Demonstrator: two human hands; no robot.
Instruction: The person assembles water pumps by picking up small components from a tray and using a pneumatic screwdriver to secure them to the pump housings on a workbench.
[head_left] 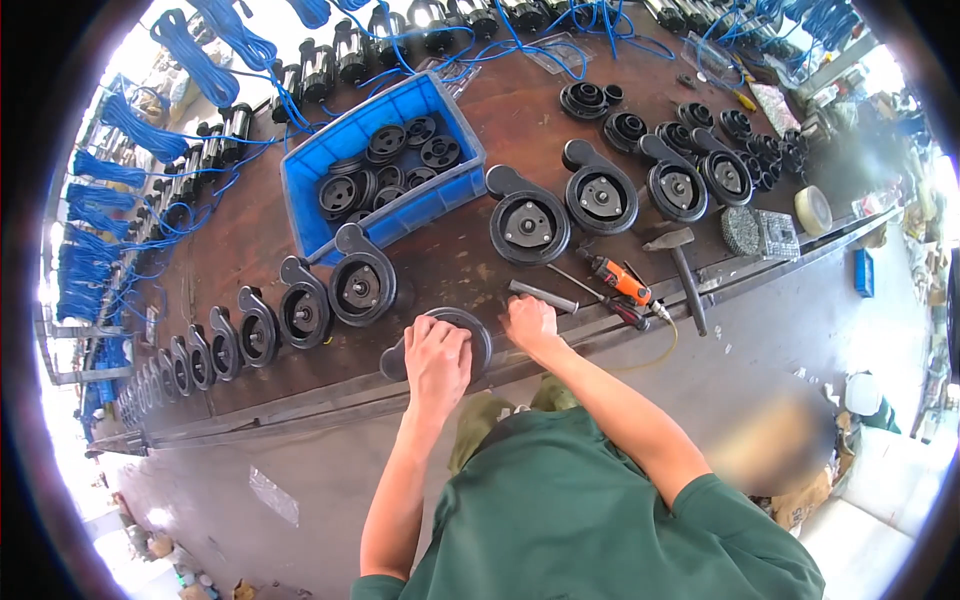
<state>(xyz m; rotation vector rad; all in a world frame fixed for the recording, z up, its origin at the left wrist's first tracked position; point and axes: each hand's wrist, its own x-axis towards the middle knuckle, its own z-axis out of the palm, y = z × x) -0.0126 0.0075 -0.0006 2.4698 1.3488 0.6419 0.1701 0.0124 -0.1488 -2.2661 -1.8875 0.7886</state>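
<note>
A round black pump casing with a side spout lies at the table's front edge, spout toward the left. My left hand is over it, fingers curled onto its top and covering most of its face. Just right of the casing, my right hand is closed low at the tabletop, fingertips pointing down; what they hold, if anything, is hidden. A short grey metal rod lies right beside those fingers. Farther right are a screwdriver, an orange power tool with a cord, and a hammer.
A blue crate of black discs stands behind my hands. Similar open casings curve in a row to the left; more casings stand at the right. Black motors with blue cables line the back. A tape roll sits far right.
</note>
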